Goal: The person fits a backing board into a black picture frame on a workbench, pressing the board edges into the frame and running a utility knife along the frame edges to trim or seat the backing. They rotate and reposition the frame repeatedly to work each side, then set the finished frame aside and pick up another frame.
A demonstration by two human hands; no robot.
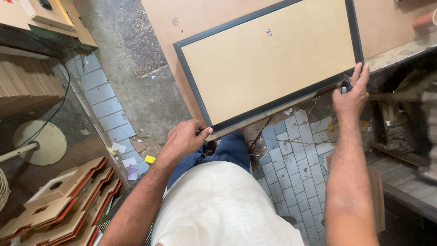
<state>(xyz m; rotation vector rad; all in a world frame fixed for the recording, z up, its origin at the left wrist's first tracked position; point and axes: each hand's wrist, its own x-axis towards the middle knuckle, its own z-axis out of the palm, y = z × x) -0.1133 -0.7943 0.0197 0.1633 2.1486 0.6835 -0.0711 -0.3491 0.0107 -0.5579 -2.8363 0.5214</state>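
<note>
Head view: you look down on a dark-rimmed picture frame (pixel 268 64) that lies back side up on the brown surface (pixel 387 23).
Frame position: it is in front of you, and its near long edge hangs a little over the edge of the surface.
Long axis: it runs from your lower left to your upper right, so the frame is tilted to your body.
Left hand (pixel 184 139): its grip is closed on the near left corner of the frame, thumb on top.
Right hand (pixel 353 93): its grip is pressed on the near right corner, and it seems to hold also a small dark tool; I cannot tell what tool.
Nearer hand: your left hand is closer to your body, your right hand reaches further out.
Hanger: a small metal hook (pixel 269 32) sits near the far long edge, well apart from both hands.
Floor: grey tiles (pixel 291 155) are below the frame edge.
</note>
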